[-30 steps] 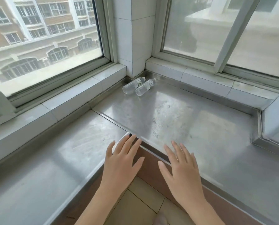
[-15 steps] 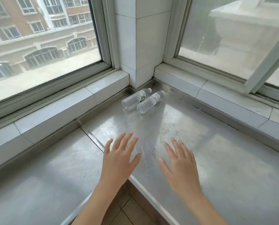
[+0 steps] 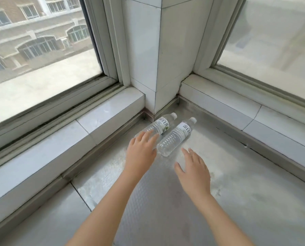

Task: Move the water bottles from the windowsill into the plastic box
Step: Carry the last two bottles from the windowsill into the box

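Lying side by side near the corner, two bottles (image 3: 173, 136) face unclenched hands (image 3: 142, 151) on bare windowsill (image 3: 245, 201).

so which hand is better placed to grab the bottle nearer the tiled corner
Left. The left hand already reaches over the base of the bottle by the tiled corner, fingers spread. The right hand sits short of the other bottle, which lies between it and the corner one.
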The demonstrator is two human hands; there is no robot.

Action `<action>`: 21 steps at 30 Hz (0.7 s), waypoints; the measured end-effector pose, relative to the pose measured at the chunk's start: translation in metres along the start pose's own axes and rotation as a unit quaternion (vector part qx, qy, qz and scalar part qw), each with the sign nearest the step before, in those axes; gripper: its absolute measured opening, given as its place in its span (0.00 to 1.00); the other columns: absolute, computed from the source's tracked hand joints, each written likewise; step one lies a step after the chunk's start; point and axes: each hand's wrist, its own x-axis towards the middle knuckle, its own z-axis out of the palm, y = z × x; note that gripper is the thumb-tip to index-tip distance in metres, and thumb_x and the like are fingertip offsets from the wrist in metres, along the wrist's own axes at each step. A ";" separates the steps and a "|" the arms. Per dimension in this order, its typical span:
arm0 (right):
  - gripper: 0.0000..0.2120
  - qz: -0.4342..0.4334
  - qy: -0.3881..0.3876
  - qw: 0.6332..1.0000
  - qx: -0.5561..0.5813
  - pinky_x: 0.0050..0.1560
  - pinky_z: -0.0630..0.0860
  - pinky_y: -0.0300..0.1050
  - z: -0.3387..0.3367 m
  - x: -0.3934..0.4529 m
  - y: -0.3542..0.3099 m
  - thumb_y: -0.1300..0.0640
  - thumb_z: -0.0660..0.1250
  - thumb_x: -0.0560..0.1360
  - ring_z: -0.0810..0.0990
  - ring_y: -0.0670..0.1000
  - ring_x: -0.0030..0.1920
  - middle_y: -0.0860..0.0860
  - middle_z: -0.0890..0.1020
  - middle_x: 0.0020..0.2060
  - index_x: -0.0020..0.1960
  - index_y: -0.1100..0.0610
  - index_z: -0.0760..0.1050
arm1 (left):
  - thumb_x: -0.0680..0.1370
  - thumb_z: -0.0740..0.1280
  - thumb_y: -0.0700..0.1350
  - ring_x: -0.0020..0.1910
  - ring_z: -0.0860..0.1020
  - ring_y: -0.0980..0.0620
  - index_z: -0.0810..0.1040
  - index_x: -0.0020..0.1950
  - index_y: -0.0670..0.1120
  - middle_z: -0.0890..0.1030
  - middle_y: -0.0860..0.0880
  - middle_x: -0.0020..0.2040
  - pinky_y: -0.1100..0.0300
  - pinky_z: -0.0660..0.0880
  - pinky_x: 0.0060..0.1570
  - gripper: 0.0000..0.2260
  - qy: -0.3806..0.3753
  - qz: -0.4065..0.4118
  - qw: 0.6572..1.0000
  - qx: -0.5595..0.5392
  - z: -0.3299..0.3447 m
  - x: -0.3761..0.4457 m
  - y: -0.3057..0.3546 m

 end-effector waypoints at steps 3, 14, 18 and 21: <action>0.30 0.108 -0.011 0.980 0.164 0.58 0.68 0.50 0.014 0.047 -0.005 0.45 0.64 0.74 0.68 0.52 0.68 0.49 0.68 0.71 0.74 0.49 0.59 | 0.76 0.68 0.43 0.70 0.71 0.44 0.72 0.72 0.51 0.72 0.49 0.73 0.50 0.70 0.61 0.24 -0.059 -0.035 0.998 0.006 0.028 0.048 -0.021; 0.37 0.295 0.046 0.837 0.458 0.48 0.80 0.59 0.044 0.147 -0.022 0.51 0.79 0.57 0.82 0.53 0.45 0.49 0.81 0.49 0.61 0.47 0.63 | 0.67 0.74 0.59 0.57 0.80 0.46 0.65 0.74 0.59 0.79 0.49 0.61 0.54 0.76 0.52 0.37 -0.166 -0.108 0.975 -0.103 0.076 0.123 -0.050; 0.35 0.312 0.062 0.809 0.494 0.42 0.82 0.62 0.043 0.154 -0.022 0.61 0.78 0.57 0.84 0.55 0.41 0.52 0.81 0.46 0.58 0.48 0.66 | 0.62 0.78 0.53 0.55 0.80 0.51 0.70 0.70 0.59 0.82 0.53 0.57 0.56 0.78 0.49 0.38 -0.186 -0.148 0.952 -0.193 0.075 0.128 -0.058; 0.32 0.294 0.041 0.808 0.508 0.40 0.83 0.58 0.043 0.151 -0.017 0.65 0.76 0.59 0.84 0.53 0.40 0.52 0.82 0.45 0.57 0.46 0.68 | 0.59 0.79 0.53 0.51 0.79 0.55 0.73 0.68 0.61 0.80 0.57 0.51 0.59 0.74 0.43 0.38 -0.184 -0.182 0.923 -0.286 0.075 0.113 -0.064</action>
